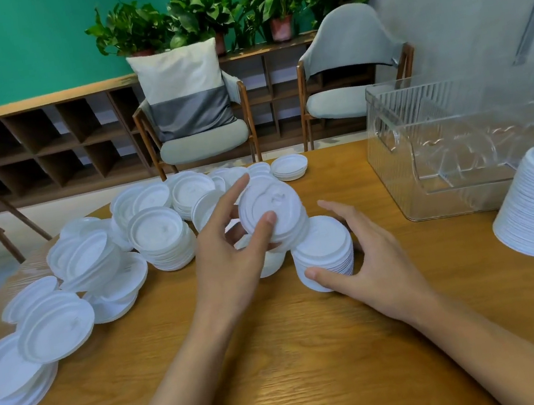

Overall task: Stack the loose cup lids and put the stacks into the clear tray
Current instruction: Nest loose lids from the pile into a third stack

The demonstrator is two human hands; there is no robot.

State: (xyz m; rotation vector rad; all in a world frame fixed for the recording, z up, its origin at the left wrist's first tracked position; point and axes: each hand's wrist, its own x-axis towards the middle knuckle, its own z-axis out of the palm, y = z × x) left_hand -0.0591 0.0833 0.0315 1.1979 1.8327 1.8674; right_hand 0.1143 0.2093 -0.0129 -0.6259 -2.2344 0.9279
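Head view: your left hand pinches a few lids, seemingly light and flimsy, by their rims, while your right hand spreads loosely round the mid-worktop stack, thumb touching.

View: you wear one wide-angle camera on your head | Facing: forward and down over the worktop, toward the chairs and green wall beyond | Range: close; your forearms enter from the bottom edge, left hand and right hand near mid-frame
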